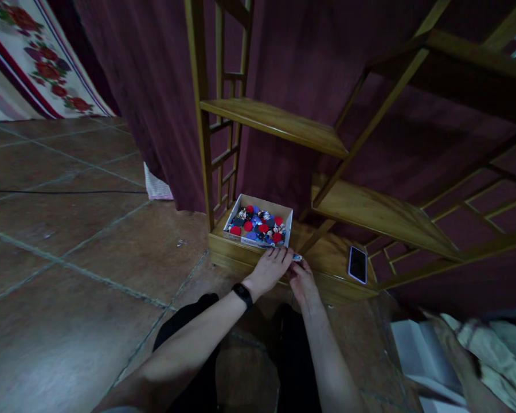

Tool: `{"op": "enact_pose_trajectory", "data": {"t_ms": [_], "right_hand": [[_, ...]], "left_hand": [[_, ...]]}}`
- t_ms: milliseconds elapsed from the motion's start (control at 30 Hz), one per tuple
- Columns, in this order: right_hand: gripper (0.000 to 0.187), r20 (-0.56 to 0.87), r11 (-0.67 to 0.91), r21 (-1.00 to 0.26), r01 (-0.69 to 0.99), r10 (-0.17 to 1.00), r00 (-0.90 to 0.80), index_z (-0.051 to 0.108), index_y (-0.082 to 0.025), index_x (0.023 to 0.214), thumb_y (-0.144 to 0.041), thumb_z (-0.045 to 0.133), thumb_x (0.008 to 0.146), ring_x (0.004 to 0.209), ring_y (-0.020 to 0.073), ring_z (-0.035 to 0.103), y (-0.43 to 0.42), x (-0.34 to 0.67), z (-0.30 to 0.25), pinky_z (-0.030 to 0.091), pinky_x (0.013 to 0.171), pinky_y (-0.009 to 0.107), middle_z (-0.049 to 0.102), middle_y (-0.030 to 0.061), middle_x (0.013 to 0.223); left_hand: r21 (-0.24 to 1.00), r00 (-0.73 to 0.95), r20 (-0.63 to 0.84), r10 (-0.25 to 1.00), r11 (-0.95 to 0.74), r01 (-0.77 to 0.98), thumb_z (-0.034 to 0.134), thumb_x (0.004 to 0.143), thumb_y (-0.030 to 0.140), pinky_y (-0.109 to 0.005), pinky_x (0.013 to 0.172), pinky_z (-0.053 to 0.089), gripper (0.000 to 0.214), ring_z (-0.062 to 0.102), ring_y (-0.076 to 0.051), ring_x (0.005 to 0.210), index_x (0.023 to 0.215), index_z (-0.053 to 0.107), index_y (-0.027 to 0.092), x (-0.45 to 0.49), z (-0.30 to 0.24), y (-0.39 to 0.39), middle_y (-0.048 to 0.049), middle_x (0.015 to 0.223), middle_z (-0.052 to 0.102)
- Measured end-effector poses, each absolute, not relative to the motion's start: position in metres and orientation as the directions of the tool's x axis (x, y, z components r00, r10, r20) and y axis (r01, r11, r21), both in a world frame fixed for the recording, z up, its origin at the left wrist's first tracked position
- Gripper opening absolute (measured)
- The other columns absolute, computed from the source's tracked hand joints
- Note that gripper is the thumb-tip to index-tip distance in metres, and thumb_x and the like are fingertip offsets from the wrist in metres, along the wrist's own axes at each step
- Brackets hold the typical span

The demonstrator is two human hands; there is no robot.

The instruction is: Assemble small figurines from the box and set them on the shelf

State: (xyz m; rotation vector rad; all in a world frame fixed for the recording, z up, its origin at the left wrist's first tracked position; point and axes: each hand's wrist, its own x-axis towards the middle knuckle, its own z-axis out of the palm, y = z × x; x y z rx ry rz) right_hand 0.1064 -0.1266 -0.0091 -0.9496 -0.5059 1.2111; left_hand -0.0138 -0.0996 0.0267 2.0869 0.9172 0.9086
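A shallow cardboard box (287, 221) stands on the low wooden ledge, filled with red, blue and dark round discs (263, 228) and small mixed-colour pieces. Just in front of its near right corner my two hands meet. My left hand (273, 267), with a black band on the wrist, has its fingers curled and pressed together; what they close on is hidden. Beside it, my right hand (301, 278) is closed on a small white and blue piece (297, 257), which shows between the two hands. Its exact kind is too small to make out.
A phone (358, 265) lies on the ledge to the right. Wooden shelves (275, 123) rise above the box, before a dark red curtain (155, 115). At lower right are another person's arm (460, 361) and white boxes (425, 350). A cable (60, 191) crosses the tiled floor.
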Motion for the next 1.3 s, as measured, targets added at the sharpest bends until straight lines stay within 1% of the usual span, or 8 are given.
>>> {"op": "enact_pose_trajectory", "data": {"t_ms": [167, 300, 400, 600, 700, 833, 1067, 1300], "right_hand": [[0.027, -0.077, 0.105, -0.885, -0.453, 0.927, 0.366, 0.062, -0.023, 0.085, -0.023, 0.071, 0.06, 0.084, 0.0154, 0.059, -0.127, 0.107, -0.008, 0.045, 0.084, 0.033, 0.066, -0.0014, 0.088], [0.027, -0.058, 0.116, -0.911, -0.396, 0.914, 0.401, 0.064, -0.021, 0.088, -0.028, 0.071, 0.062, 0.085, 0.0162, 0.059, -0.125, 0.107, -0.005, 0.043, 0.085, 0.032, 0.067, -0.0001, 0.089], [0.025, -0.067, 0.119, -0.908, -0.402, 0.906, 0.418, 0.065, -0.022, 0.085, -0.03, 0.071, 0.062, 0.084, 0.0162, 0.059, -0.122, 0.108, -0.007, 0.043, 0.081, 0.031, 0.068, -0.0005, 0.087], [0.027, -0.097, 0.048, -0.945, -0.323, 0.903, 0.418, 0.067, -0.022, 0.085, -0.033, 0.071, 0.062, 0.077, 0.015, 0.059, -0.119, 0.114, -0.014, 0.044, 0.073, 0.027, 0.068, -0.0015, 0.083], [0.024, -0.089, 0.046, -0.955, -0.294, 0.898, 0.431, 0.067, -0.022, 0.086, -0.035, 0.069, 0.065, 0.078, 0.0153, 0.059, -0.12, 0.117, -0.013, 0.044, 0.073, 0.027, 0.068, -0.0013, 0.083], [0.024, -0.067, 0.073, -0.951, -0.3, 0.9, 0.431, 0.068, -0.022, 0.084, -0.037, 0.069, 0.065, 0.077, 0.0153, 0.06, -0.121, 0.121, -0.011, 0.045, 0.072, 0.027, 0.068, -0.0007, 0.082], [0.026, -0.184, 0.078, -0.842, -0.533, 0.888, 0.42, 0.066, -0.021, 0.079, -0.032, 0.075, 0.058, 0.072, 0.0148, 0.061, -0.119, 0.117, -0.014, 0.047, 0.066, 0.027, 0.069, 0.0004, 0.08], [0.025, -0.223, 0.006, -0.845, -0.534, 0.905, 0.363, 0.065, -0.022, 0.083, -0.03, 0.073, 0.06, 0.069, 0.0127, 0.061, -0.12, 0.11, -0.012, 0.046, 0.061, 0.024, 0.069, -0.0002, 0.081]], "left_hand": [[0.836, 0.477, 0.283, 0.832, -0.458, 0.304, 0.048, 0.072, 0.001, -0.038, 0.098, 0.031, 0.044, 0.051, -0.026, 0.11, 0.112, 0.055, 0.018, -0.01, 0.023, -0.095, -0.013, 0.112, 0.059], [0.963, 0.358, 0.2, 0.912, -0.25, 0.1, 0.061, 0.067, 0.007, -0.031, 0.083, 0.042, 0.04, 0.059, -0.021, 0.087, 0.104, 0.058, 0.023, -0.004, 0.012, -0.085, -0.006, 0.093, 0.064], [0.994, 0.287, 0.069, 0.956, -0.044, -0.095, 0.072, 0.058, 0.012, -0.027, 0.076, 0.044, 0.036, 0.06, -0.018, 0.079, 0.091, 0.06, 0.019, 0.0, 0.005, -0.076, -0.0035, 0.084, 0.065], [0.944, 0.357, -0.104, 0.928, 0.205, -0.259, 0.078, 0.051, 0.012, -0.026, 0.073, 0.045, 0.035, 0.06, -0.015, 0.073, 0.083, 0.061, 0.014, 0.002, 0.005, -0.073, -0.002, 0.077, 0.066], [0.881, 0.455, -0.145, 0.878, 0.324, -0.344, 0.077, 0.056, 0.013, -0.027, 0.075, 0.048, 0.037, 0.062, -0.015, 0.077, 0.089, 0.063, 0.014, 0.0, 0.008, -0.076, -0.0047, 0.084, 0.068], [0.731, 0.532, -0.258, 0.806, 0.523, -0.438, 0.073, 0.066, 0.018, -0.031, 0.073, 0.052, 0.024, 0.065, -0.017, 0.075, 0.087, 0.063, 0.012, -0.001, 0.009, -0.076, -0.0096, 0.087, 0.068], [0.662, 0.472, -0.324, 0.82, 0.553, -0.506, 0.07, 0.068, 0.007, -0.026, 0.066, 0.056, 0.012, 0.066, -0.015, 0.069, 0.078, 0.064, 0.011, 0.001, 0.002, -0.071, -0.0073, 0.079, 0.068], [0.668, 0.421, -0.366, 0.83, 0.549, -0.502, 0.069, 0.067, 0.002, -0.024, 0.064, 0.056, 0.015, 0.064, -0.012, 0.065, 0.076, 0.064, 0.012, 0.0, -0.006, -0.066, -0.0054, 0.075, 0.067]]}}
